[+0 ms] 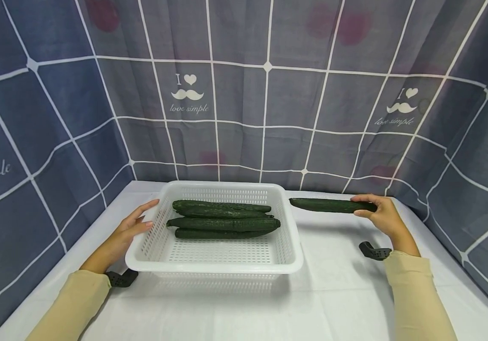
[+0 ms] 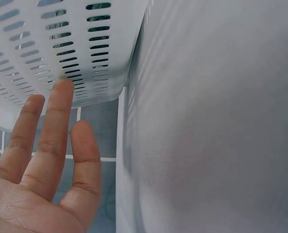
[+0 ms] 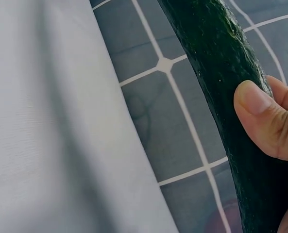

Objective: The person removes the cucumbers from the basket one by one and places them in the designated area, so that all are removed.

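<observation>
A white perforated plastic basket (image 1: 214, 267) stands on the table, with several dark green cucumbers (image 1: 223, 223) lying side by side in it. My left hand (image 1: 126, 234) is at the basket's left side, fingers straight; in the left wrist view its fingertips (image 2: 62, 90) lie against the slotted wall. To the right of the basket, my right hand (image 1: 378, 215) grips another cucumber (image 1: 325, 205) by its right end. This cucumber is held level above the table, its far end pointing at the basket. The right wrist view shows the thumb (image 3: 260, 114) pressed along its skin.
A white cloth (image 1: 333, 293) covers the table. Blue-grey checked curtains (image 1: 244, 94) with white lines hang behind and at both sides. Each wrist wears a black strap mount (image 1: 374, 251). The cucumber's shadow falls on the cloth beneath it.
</observation>
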Demonstrator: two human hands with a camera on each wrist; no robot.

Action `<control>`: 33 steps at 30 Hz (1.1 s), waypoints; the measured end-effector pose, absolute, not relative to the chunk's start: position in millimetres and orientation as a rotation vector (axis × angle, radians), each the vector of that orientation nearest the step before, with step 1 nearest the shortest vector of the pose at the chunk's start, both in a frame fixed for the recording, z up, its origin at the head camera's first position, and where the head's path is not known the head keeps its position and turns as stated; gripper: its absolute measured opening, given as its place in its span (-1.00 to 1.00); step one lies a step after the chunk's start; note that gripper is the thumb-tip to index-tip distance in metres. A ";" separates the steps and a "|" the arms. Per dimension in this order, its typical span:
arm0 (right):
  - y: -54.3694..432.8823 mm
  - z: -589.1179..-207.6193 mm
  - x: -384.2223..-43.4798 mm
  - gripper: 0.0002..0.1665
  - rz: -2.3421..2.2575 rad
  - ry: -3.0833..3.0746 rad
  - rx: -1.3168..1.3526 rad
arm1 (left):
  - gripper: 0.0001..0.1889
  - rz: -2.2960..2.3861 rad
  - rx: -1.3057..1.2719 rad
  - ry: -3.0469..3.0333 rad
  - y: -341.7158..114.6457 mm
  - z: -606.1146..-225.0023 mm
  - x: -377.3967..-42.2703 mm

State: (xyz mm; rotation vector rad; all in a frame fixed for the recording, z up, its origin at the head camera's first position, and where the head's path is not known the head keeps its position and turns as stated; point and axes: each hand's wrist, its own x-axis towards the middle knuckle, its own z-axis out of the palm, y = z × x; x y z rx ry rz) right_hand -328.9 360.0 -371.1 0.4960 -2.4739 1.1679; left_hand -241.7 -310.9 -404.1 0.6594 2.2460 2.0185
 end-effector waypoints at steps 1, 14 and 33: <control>359.7 -372.8 -330.6 -0.57 1.183 -2.466 0.505 | -0.34 2.018 0.656 2.246 -311.0 -404.1 -241.7; 349.1 -388.0 -343.2 -0.59 1.160 -2.584 0.535 | -0.35 2.062 0.716 2.161 -310.2 -403.9 -242.0; 339.4 -406.9 -356.9 -0.58 1.108 -2.724 0.555 | -0.34 2.046 0.721 2.177 -310.8 -403.4 -242.4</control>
